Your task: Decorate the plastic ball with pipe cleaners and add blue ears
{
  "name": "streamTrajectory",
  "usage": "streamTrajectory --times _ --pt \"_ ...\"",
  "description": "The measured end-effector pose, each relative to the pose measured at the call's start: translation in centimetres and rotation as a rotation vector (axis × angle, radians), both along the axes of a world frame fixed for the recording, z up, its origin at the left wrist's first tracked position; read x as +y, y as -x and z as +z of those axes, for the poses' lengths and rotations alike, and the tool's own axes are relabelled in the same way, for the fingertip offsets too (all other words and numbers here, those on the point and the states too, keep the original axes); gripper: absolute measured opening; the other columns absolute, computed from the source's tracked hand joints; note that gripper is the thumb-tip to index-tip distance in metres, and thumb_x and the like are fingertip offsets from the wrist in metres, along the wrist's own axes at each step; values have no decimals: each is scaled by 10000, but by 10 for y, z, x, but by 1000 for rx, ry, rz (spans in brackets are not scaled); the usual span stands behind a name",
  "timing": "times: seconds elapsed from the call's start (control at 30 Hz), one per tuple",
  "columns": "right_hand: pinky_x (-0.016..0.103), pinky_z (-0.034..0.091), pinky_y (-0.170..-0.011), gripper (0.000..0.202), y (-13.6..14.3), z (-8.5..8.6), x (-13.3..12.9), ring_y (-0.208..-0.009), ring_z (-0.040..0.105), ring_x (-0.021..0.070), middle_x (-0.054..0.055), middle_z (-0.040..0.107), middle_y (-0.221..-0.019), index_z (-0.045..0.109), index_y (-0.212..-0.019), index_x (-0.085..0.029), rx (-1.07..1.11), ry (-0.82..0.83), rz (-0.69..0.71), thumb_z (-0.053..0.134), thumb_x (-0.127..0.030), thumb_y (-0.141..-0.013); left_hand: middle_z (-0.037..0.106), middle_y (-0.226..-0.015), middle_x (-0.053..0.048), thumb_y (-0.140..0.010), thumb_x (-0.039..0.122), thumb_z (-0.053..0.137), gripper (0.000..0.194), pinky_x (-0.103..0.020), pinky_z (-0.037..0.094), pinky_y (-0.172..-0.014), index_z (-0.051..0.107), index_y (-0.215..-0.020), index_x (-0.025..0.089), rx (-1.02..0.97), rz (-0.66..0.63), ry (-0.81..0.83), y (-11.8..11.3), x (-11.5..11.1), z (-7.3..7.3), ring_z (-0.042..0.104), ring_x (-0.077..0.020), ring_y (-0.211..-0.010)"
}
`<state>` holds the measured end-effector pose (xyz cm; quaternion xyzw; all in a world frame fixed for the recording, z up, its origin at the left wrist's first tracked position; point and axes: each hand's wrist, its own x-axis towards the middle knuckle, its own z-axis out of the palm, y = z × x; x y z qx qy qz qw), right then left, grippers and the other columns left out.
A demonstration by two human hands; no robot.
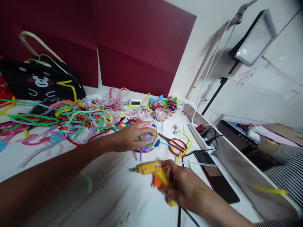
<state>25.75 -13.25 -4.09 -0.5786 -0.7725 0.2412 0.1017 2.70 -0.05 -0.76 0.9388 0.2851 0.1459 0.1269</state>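
My left hand (130, 137) is closed over a round ball wrapped in colourful pipe cleaners (151, 138), resting on the white table (106, 195). Nearer to me, my right hand (183, 183) grips a yellow glue gun (150, 168) with an orange trigger; its metal tip points left. A clear glue stick (203, 164) sticks out of the gun's back. Orange-handled scissors (176, 146) lie just right of the ball, and a yellow pipe cleaner (188, 142) lies beside them.
Tangled pipe cleaners (78, 116) cover the back left, by a black bag (40, 82). Behind the ball are a small clock (134, 102), clear globes (162, 114) and decorated figures (170, 104). A power strip (201, 137) and phone (219, 179) lie right; a person's striped sleeve (287, 154) shows beyond.
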Motion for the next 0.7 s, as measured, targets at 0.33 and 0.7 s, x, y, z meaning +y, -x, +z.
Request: streamTrajectory --times 0.33,0.7 --pt "229 342 -488 470 6 -6 -5 -552 563 136 -3 644 -746 423 -1185 -207 149 2 -91 576 -155 -743 353 -1508 -98 -928 229 443 374 -391 251 -1143 540 -1289 229 20 -27 23 1 2 0 285 -261 -1416" --pt "214 367 -527 236 -15 14 -19 -611 455 106 -32 501 -759 468 -990 -243 599 183 -105 536 -149 -784 421 -1443 -77 -931 210 404 356 -375 270 -1127 558 -1250 247 -15 -92 -19 4 5 -2 328 -247 -1384"
